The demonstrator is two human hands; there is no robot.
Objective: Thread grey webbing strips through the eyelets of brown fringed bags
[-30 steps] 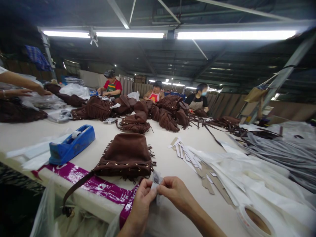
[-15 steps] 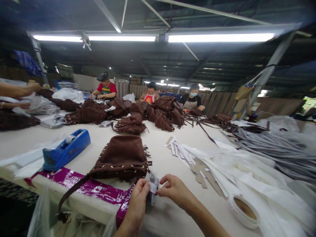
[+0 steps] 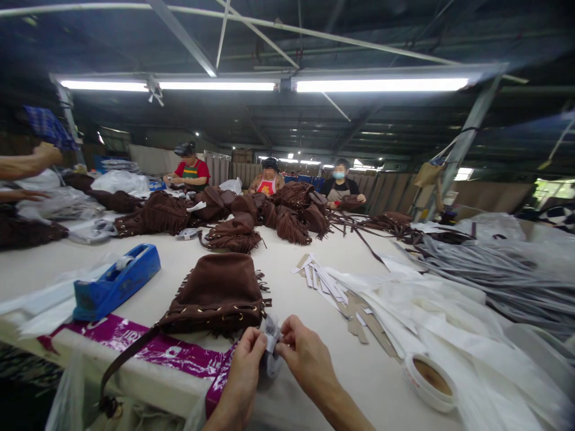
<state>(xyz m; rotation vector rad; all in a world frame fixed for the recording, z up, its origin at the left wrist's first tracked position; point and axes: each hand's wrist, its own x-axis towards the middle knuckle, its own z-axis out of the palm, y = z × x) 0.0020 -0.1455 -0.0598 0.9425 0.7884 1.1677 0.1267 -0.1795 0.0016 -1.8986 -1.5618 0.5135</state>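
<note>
Together, both hands work near the middle: the left hand (image 3: 242,362) has its fingers pinched tight on a small grey plastic-wrapped bundle (image 3: 272,366), while the right hand (image 3: 309,359) curls nearly closed fingers against its right side, whether gripping I cannot tell. The bundle sits just beside the near right corner of a brown fringed bag (image 3: 218,287) on the pale surface (image 3: 287,293), right of a blue tape dispenser (image 3: 114,287).

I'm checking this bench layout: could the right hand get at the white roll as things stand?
Probably yes: the white roll lies to the right hand's right, with nothing seen standing on the tabletop between; its fingers are at a small plastic packet, though.
</note>
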